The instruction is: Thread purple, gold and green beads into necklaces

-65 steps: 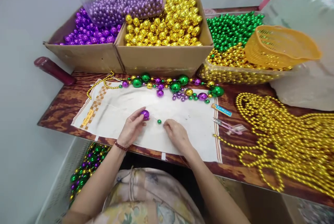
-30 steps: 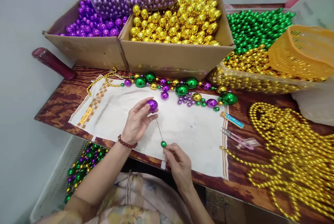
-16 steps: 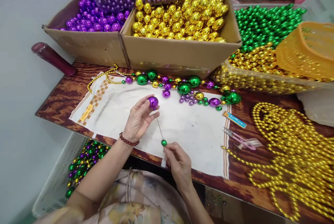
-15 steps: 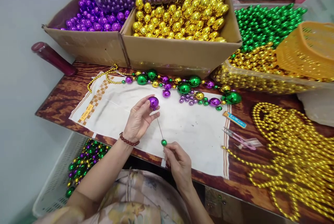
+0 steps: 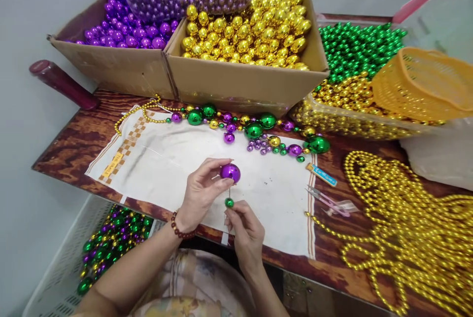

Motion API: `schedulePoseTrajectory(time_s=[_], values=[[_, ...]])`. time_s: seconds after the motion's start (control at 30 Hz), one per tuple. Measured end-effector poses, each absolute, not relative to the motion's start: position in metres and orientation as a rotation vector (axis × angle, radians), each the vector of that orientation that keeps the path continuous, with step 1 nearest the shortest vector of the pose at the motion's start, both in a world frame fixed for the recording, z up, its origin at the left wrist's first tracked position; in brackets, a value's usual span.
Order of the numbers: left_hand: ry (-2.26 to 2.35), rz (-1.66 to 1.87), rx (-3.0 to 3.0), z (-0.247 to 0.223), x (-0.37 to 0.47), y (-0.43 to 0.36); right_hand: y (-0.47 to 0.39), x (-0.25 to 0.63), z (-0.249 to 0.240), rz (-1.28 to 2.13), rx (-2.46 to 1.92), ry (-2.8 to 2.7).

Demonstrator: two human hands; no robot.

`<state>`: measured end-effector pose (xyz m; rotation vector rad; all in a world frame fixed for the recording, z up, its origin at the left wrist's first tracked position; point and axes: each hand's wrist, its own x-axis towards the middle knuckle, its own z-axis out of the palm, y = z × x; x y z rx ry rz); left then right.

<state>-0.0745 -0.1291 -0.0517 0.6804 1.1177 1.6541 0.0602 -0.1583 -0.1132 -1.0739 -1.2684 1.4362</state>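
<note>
Between its thumb and fingers my left hand [image 5: 202, 191] grips a large shiny purple bead [image 5: 230, 173]. A thin needle [image 5: 229, 192] runs up into this bead from a small green bead [image 5: 229, 202] just below it. My right hand [image 5: 246, 230] is closed, pinching at the green bead and the needle's lower end. Both hands are above a white towel [image 5: 281, 208] on the wooden table. Along the towel's back edge lies a strung garland of purple, green and gold beads [image 5: 253, 130], with a thin gold bead strand [image 5: 121, 122] at its left end.
Behind stand cardboard boxes of purple beads [image 5: 140, 41] and gold beads [image 5: 246, 36]. At right are a tub of green beads [image 5: 360, 48], an orange basket [image 5: 388, 80], gold strands [image 5: 402, 228], pink-handled scissors [image 5: 328, 202] and a blue-labelled cutter [image 5: 322, 175]. A dark red bottle [image 5: 66, 88] leans left.
My left hand has brought the purple bead down and right, over the needle, which now passes into it. My right hand stays low with the green bead. The view has shifted slightly.
</note>
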Motion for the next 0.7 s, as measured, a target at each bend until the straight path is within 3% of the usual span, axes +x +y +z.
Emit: schedulePoseTrajectory(time_s=[0.3,0.47,0.7], values=[[1.168,1.36,0.897,-0.064,-0.077,-0.126,-0.135,0.068,-0.114,1.52,-1.17,-1.008],[1.389,1.347,0.943,-0.082,-0.093,-0.086,-0.132,0.089,-0.131,1.602,-1.188,-0.874],[1.446,1.08,1.594,-0.099,-0.044,-0.017,-0.134,0.109,-0.127,1.544,-1.147,-0.932]])
